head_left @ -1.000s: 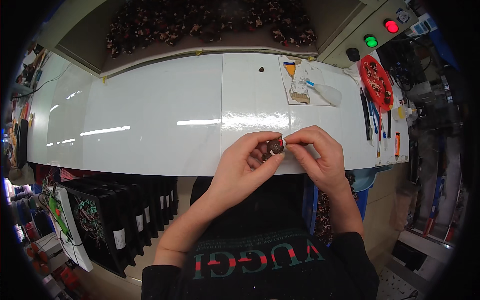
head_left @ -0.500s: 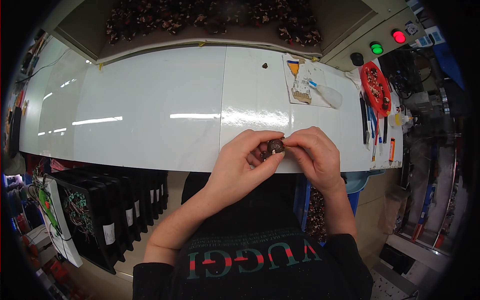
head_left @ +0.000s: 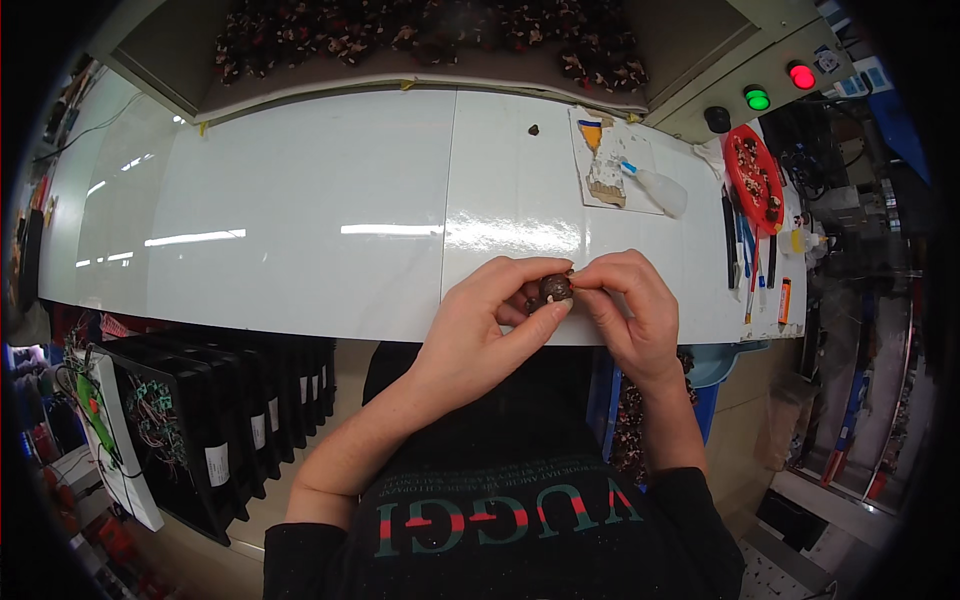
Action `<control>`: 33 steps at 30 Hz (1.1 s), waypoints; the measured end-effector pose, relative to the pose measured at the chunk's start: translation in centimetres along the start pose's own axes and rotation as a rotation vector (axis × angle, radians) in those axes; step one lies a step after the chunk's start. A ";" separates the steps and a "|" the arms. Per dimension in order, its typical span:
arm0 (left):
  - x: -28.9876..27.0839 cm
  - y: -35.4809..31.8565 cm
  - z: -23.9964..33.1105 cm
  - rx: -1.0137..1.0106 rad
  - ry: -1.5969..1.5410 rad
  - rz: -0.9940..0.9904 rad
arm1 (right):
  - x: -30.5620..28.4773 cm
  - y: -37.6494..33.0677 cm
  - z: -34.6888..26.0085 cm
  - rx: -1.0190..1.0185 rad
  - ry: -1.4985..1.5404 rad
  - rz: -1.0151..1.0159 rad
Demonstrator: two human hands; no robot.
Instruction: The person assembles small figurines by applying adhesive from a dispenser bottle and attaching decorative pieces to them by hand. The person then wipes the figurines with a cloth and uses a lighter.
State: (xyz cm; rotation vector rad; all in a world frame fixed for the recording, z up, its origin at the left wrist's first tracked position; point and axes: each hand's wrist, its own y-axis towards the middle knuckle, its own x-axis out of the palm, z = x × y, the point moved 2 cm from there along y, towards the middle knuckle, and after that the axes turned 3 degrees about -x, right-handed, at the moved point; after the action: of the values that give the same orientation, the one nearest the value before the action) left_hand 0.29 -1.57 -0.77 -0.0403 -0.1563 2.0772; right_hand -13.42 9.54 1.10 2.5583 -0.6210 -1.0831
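A small, dark brown, rounded piece (head_left: pixel 556 288) with a pale spot near its lower edge is held over the front edge of the white table. My left hand (head_left: pixel 495 312) grips it between thumb and fingers, partly hiding its left side. Against its right edge, the thumb and forefinger of my right hand (head_left: pixel 630 310) are pinched together. Whatever lies between those right fingertips is too small to make out.
Behind the table, a wide booth (head_left: pixel 430 75) holds many dark pieces with pale bits. A squeeze bottle (head_left: pixel 660 192) lies on a worn board (head_left: pixel 640 160). At right are a red tray (head_left: pixel 738 185), brushes and an orange lighter (head_left: pixel 785 300). Black racks (head_left: pixel 200 420) stand lower left.
The brown piece has turned slightly between my fingers and shifted a little to the right in the picture. Both hands keep nearly the same grip.
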 end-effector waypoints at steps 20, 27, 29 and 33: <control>1.4 1.5 0.4 -0.202 -0.562 -0.099 | 1.1 -1.3 1.0 0.091 0.225 0.112; 1.2 1.6 0.0 -0.204 -0.527 -0.111 | 1.7 -2.0 1.8 0.167 0.359 0.169; 1.2 1.6 0.0 -0.201 -0.525 -0.117 | 1.8 -2.0 1.9 0.177 0.392 0.182; 1.2 1.6 -0.1 -0.203 -0.515 -0.105 | 1.9 -2.2 2.0 0.196 0.414 0.190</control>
State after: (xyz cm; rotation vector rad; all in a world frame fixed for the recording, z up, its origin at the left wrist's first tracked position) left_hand -1.70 -1.26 -1.02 0.3747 -0.6678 1.9211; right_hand -13.07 10.32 -2.38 2.7015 -0.8659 -0.4283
